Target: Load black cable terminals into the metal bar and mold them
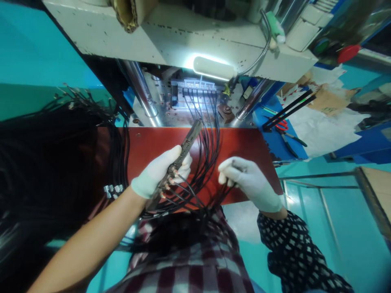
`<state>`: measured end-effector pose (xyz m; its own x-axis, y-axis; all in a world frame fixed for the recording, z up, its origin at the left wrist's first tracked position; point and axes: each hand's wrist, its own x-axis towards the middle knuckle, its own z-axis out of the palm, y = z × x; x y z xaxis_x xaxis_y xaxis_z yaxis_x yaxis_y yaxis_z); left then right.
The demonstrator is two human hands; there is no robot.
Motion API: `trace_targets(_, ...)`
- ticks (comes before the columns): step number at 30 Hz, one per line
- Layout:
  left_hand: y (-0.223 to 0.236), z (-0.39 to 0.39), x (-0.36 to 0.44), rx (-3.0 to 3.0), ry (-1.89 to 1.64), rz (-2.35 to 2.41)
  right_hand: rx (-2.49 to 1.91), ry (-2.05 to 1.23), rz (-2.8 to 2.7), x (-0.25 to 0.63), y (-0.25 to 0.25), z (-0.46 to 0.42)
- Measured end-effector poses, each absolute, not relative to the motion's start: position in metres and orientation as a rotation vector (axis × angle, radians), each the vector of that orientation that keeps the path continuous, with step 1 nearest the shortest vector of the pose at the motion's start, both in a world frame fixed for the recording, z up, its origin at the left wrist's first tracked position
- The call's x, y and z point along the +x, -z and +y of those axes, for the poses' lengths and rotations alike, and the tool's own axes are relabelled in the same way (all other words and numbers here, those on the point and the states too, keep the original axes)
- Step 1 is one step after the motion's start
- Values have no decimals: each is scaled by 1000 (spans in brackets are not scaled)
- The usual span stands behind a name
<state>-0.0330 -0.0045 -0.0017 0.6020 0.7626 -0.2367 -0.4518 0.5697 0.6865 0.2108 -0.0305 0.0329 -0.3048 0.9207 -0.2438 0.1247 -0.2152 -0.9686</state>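
Note:
My left hand [165, 167], in a white glove, is closed around a long dark metal bar [191, 140] with slots along it. The bar is tilted, its upper end pointing away to the right. Several black cables with coppery ends [171, 179] sit along its lower half. To the right, my gloved right hand [241, 175] is closed, with black cables [224, 193] hanging below its fingers; their tips are hidden in the grip. Beyond both hands, a metal mould [194, 97] in the press holds several more black cables [210, 122] that run toward me.
A lit lamp [214, 68] hangs over the mould between steel posts [142, 89]. The red work surface [250, 146] lies in front. Thick bundles of black cables [61, 154] fill the left side. Red-handled pliers [282, 126] lie on a blue surface at right.

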Motion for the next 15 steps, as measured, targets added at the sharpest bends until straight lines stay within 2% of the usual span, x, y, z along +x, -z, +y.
trace_targets(2,4,-5,-31,714,-756,646,-1248,-1466,-1268,203,-34,-27)
trace_targets(8,3,-6,-31,1054,-747,757,-1232,-1719,-1355,175,-25,-20)
trace_targets(15,1,-6,-31,1127,-769,743,-1380,-1623,-1443,170,-31,-20)
